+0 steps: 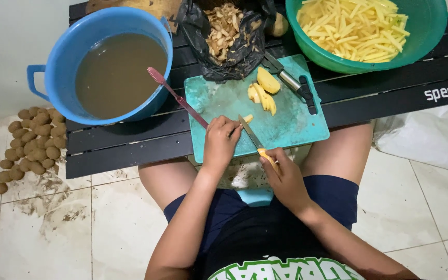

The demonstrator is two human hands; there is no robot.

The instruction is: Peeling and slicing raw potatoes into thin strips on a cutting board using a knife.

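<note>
Potato strip, seemingly pale, between left hand and steel knife.

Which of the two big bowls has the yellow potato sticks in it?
The green bowl at the table's far right holds the cut potato sticks. The blue bowl on the left holds only murky brown water.

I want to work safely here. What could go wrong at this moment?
1. The left hand pins a small potato piece right beside the blade of the yellow-handled knife held by the right hand; a slip could cut fingers.
2. The teal plastic cutting board overhangs the black slatted table and might tip.
</note>
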